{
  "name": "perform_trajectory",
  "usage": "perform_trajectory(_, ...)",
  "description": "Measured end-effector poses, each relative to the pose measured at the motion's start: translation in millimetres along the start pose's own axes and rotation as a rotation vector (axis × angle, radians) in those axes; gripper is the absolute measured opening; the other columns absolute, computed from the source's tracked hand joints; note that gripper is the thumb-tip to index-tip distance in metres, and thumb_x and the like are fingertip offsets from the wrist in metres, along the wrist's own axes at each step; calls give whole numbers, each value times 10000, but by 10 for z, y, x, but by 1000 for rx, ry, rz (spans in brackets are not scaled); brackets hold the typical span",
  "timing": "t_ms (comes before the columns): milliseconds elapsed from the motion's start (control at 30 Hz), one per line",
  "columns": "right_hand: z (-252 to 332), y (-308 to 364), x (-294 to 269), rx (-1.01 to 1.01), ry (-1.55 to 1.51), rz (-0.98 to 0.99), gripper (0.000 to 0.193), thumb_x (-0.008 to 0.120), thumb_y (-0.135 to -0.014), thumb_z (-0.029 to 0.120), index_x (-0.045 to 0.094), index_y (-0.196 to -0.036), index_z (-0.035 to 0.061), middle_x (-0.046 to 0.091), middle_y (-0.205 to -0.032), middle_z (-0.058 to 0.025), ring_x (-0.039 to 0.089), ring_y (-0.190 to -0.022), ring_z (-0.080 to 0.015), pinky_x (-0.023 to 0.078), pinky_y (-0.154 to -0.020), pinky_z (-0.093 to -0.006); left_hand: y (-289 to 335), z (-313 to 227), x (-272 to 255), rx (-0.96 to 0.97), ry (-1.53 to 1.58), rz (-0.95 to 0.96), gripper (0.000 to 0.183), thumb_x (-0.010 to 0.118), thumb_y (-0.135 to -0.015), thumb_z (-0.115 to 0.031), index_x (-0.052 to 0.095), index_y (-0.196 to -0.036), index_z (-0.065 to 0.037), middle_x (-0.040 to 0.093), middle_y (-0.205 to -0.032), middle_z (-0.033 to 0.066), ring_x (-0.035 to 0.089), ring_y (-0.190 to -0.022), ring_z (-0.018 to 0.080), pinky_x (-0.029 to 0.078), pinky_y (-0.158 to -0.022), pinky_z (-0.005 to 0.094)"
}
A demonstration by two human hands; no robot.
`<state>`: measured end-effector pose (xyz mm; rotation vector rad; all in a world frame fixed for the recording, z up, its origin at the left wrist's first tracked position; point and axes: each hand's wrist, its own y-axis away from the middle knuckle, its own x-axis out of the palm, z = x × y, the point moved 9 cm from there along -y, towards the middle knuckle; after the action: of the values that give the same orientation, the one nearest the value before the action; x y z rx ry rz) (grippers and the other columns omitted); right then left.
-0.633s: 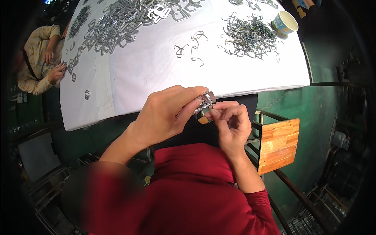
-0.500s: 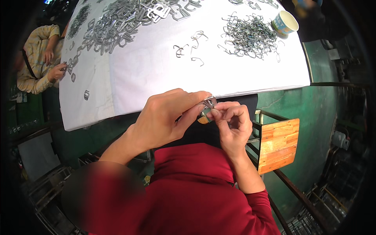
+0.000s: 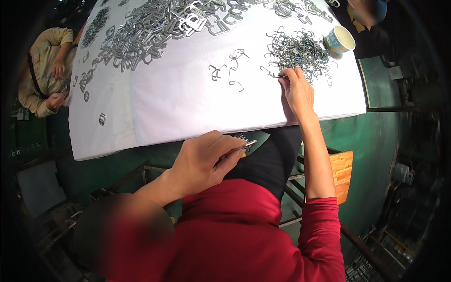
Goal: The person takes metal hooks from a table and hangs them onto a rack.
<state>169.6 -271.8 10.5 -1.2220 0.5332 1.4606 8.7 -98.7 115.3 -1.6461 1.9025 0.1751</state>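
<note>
Low in front of the table edge, my left hand [image 3: 199, 160] pinches a flat silver metal buckle [image 3: 251, 144] between thumb and forefinger. My right hand [image 3: 299, 94] reaches over the table, its thumb and fingertips closed on a bent wire hook [image 3: 269, 72] at the near left edge of a tangled pile of wire hooks [image 3: 300, 49]. The fingers partly cover where they meet the wire. A few loose wire hooks [image 3: 233, 70] lie to the left of that pile.
A large heap of silver buckles [image 3: 155, 33] covers the far left of the white-covered table [image 3: 178, 103]. A paper cup [image 3: 340, 40] stands at the right. Another person [image 3: 44, 70] sits at the left edge. A wooden stool [image 3: 341, 175] is by my right arm.
My right hand has left the buckle and moved up and right to the pile of wire hooks. My left hand still holds the buckle, now slightly lower and turned nearly edge-on.
</note>
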Motion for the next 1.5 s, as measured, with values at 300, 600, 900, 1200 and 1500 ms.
perform_trajectory(300, 43, 140, 180, 535, -1148, 264, 59, 588, -865, 88, 580, -865, 29, 612, -849, -48, 494, -653, -75, 387, -525, -216, 74, 42, -3, -19, -65, -9, 145, 669, -758, -30, 605, -886, -53, 543, -633, 49, 529, -532, 199, 433, -484, 315)
perform_trajectory(600, 902, 988, -564, 456, -1624, 65, 311, 576, -822, -86, 408, -1044, 53, 624, -900, -155, 641, -671, -175, 460, -409, -189, 82, 58, 38, 6, -60, -29, 116, 656, -759, -31, 585, -848, -49, 526, -614, 67, 531, -532, 224, 423, -484, 334)
perform_trajectory(900, 1151, 1160, -674, 203, -1484, -210, 299, 559, -817, -124, 353, -949, 47, 604, -903, -203, 633, -732, -180, 550, -603, -253, 88, -9, 32, 12, -48, -27, 110, 646, -771, -62, 593, -868, -60, 536, -629, 63, 542, -560, 229, 441, -517, 348)
perform_trajectory(1200, 1188, 1328, -864, -35, -1431, -395, 359, 551, -802, -154, 294, -893, 78, 607, -881, -223, 616, -712, -214, 557, -618, -323, -622, 968, -493, 75, -362, -194, 116, 602, -820, -66, 675, -906, -43, 659, -909, 81, 605, -787, 230, 504, -647, 314)
perform_trajectory(1500, 1151, 1346, -834, -21, -1403, -389, 327, 566, -807, -129, 325, -906, 68, 609, -899, -218, 626, -720, -222, 553, -655, -320, -1840, 2183, -264, 53, -775, -107, 366, 603, -838, -276, 595, -1157, -97, 595, -1131, 64, 502, -1051, 297, 458, -870, 388)
